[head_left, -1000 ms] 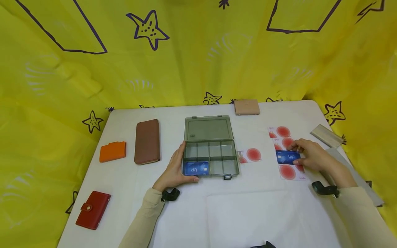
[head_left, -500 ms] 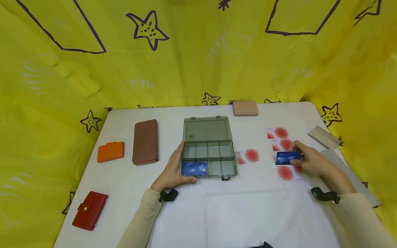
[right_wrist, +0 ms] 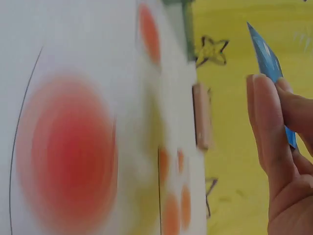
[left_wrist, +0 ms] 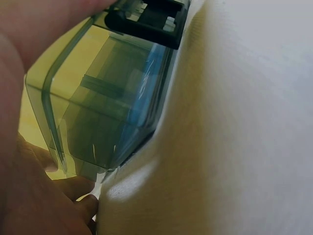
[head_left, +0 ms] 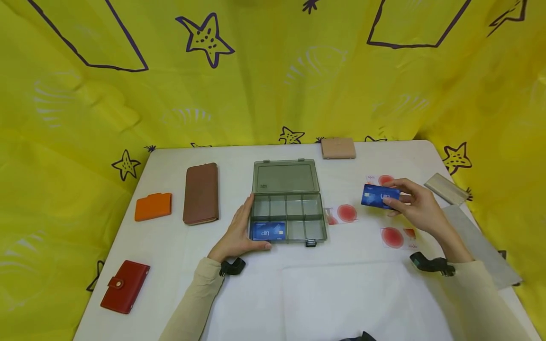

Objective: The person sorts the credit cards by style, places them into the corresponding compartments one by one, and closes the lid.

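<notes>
My left hand (head_left: 236, 237) holds a translucent green compartment box (head_left: 305, 230) at its near left corner, thumb along the front and fingers down the left side. The box lid lies folded back. A blue VIP card (head_left: 268, 231) lies in the front left compartment. Raised above the table, another blue VIP card (head_left: 374, 196) is pinched between the thumb and fingers of my right hand (head_left: 420, 208). In the right wrist view that card (right_wrist: 266, 58) appears nearly edge-on. Below it on the table lies a white card with red circles (head_left: 394, 237).
A similar card (head_left: 347, 214) lies right of the box, another (head_left: 386, 180) farther back. Brown (head_left: 201, 193), orange (head_left: 153, 207), red (head_left: 125, 286) and tan (head_left: 338, 148) holders lie around. A silvery case (head_left: 446, 188) and a grey flat piece (head_left: 479, 246) are at the right edge.
My right hand has lifted the blue card off the row of cards and carried it up and to the left. The left hand stays at the box.
</notes>
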